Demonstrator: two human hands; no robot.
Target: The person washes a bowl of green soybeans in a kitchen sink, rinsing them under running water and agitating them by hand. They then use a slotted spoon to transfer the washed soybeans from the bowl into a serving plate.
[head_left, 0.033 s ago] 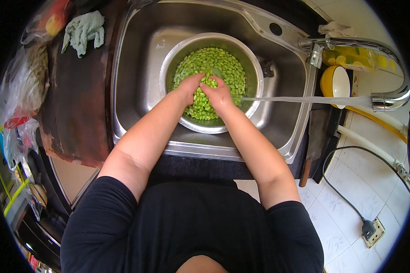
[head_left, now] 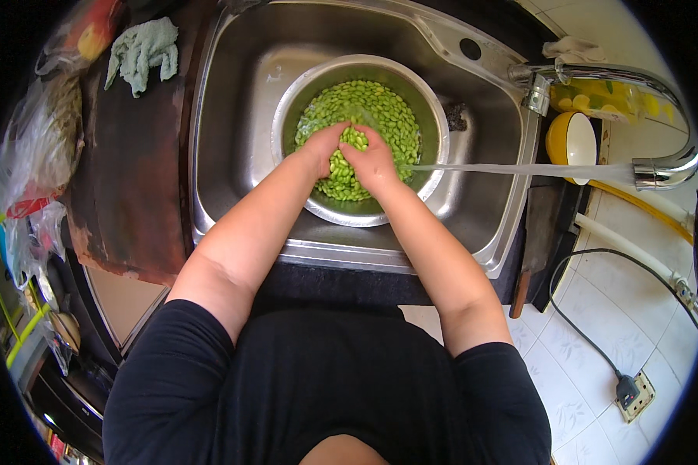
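The left hand [head_left: 326, 147] and right hand [head_left: 372, 161], equally near and curved inward, cup a small heap of green beans [head_left: 388, 112] between them, while the rest spread mostly beyond the fingertips in the round metal bowl [head_left: 288, 128]

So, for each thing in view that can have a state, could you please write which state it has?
Metal basin, standing in the sink
Green shelled beans, loose in the basin
Faucet, running into the basin
Left hand, fingers curved around beans
Right hand, fingers curved around beans
Cloth, crumpled
Cleaver, lying beside the sink
Black plug, in the wall socket
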